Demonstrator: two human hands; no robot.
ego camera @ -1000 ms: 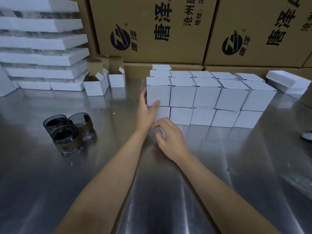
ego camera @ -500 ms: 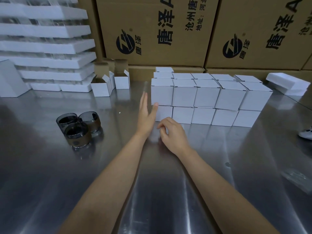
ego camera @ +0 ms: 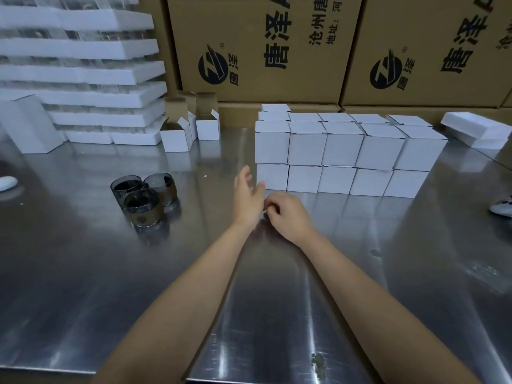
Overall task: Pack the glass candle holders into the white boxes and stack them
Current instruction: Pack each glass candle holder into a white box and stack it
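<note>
left hand (ego camera: 248,198) off the upper white box (ego camera: 273,142), lowered | right hand (ego camera: 288,214) fingers (ego camera: 273,203) curled tighter

Three smoky glass holders (ego camera: 144,196) stand upright, touching in a cluster, at 10 o'clock on the tabletop (ego camera: 83,273). Closed boxes (ego camera: 340,151), white, are stacked two high in rows at 1 o'clock. Open boxes (ego camera: 177,137) stand at 11 o'clock, flaps raised.

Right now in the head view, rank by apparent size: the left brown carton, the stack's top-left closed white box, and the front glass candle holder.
1. Left brown carton, clearly largest, though cropped.
2-3. Closed white box and front glass candle holder look alike; the holder sits nearer the camera, so I won't rank them.
</note>
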